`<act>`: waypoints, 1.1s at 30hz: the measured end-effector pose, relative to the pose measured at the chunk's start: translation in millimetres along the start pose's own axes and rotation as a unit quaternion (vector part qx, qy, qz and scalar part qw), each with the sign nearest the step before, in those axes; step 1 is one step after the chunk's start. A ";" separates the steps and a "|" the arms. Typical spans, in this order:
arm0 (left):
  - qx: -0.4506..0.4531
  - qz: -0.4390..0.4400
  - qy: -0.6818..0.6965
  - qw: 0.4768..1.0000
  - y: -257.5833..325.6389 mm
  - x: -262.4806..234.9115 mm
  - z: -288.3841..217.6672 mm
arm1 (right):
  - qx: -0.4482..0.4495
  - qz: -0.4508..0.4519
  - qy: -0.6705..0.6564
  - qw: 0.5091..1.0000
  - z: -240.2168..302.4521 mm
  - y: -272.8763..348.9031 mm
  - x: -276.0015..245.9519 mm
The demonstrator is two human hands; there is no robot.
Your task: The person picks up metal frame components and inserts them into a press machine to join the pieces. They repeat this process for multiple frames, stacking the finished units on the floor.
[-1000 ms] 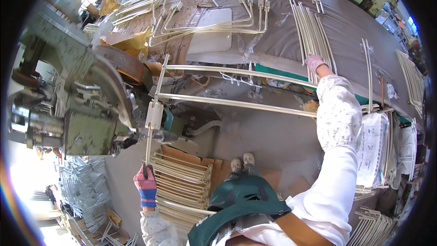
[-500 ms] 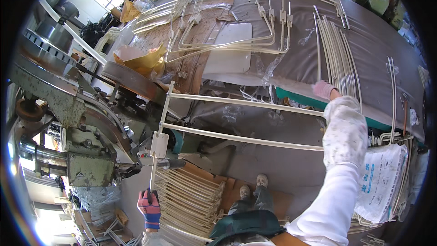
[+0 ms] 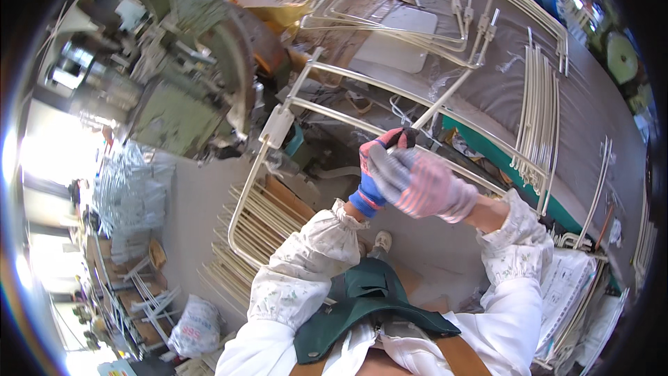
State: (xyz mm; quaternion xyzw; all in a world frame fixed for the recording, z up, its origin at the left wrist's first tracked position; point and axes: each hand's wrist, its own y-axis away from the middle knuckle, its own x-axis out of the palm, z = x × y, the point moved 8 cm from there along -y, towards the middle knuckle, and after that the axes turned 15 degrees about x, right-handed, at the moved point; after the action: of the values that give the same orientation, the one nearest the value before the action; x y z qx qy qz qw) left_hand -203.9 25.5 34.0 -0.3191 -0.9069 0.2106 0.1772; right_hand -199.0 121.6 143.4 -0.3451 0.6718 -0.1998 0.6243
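Observation:
My left hand [image 3: 378,173], in a pink and blue glove with dark fingertips, is closed at the near end of a cream metal tube [image 3: 445,95] that slants away over the bench. My right hand [image 3: 435,186], in a pink and grey striped glove, lies across the left one; motion smears its fingers. Just beyond both hands is a large cream tube frame [image 3: 245,202] with two long crossbars. A pale rectangular plate [image 3: 277,127] sits on its left side. Where the hands overlap, the frame's near crossbar is partly hidden.
A covered workbench [image 3: 504,87] bears a row of straight tubes [image 3: 537,108] and several bent frames. At the left stands a green machine [image 3: 177,115]. Stacked tube frames [image 3: 233,244] lie on the floor below it. A white sack [image 3: 196,326] stands lower left.
My right hand has come back from the straight tubes on the bench to the left one. My left hand has risen from the frame's lower left side. The view has shifted.

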 end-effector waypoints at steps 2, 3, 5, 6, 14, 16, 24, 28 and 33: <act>0.007 -0.019 0.036 0.999 -7.2 -21.1 -28.0 | 0.046 0.011 -0.005 0.999 -18.1 -7.0 -17.0; -0.050 -0.099 0.123 0.986 -5.0 -37.9 -35.3 | 0.128 0.047 0.000 0.991 -36.9 -8.0 -11.9; -0.156 -0.052 0.085 0.983 1.3 -70.7 -50.5 | 0.200 0.142 0.001 0.969 -71.0 6.1 -4.2; -0.122 -0.067 0.077 0.987 3.3 -76.3 -58.7 | 0.236 0.203 -0.029 0.950 -79.4 22.6 3.5; -0.161 -0.249 0.059 0.953 29.6 -193.0 20.0 | 0.236 0.120 -0.086 0.960 -10.9 60.6 25.8; -0.177 -0.249 0.017 0.952 26.6 -202.4 20.9 | 0.245 0.119 -0.090 0.958 -3.7 62.4 35.8; -0.175 -0.258 0.039 0.949 37.5 -219.9 34.7 | 0.316 0.172 -0.164 0.918 -1.5 68.3 51.3; -0.171 -0.253 0.017 0.952 31.5 -225.2 26.8 | 0.318 0.190 -0.147 0.917 8.0 66.9 55.7; -0.196 -0.261 0.016 0.945 33.5 -227.4 45.1 | 0.296 0.232 -0.093 0.922 16.7 69.4 53.5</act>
State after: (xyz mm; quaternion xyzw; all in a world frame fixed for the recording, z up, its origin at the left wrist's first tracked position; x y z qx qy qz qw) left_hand -40.8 -111.5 -63.4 -0.1030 -0.9788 -0.0302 0.1746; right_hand -196.7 133.5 55.0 0.0044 0.5823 -0.2059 0.7865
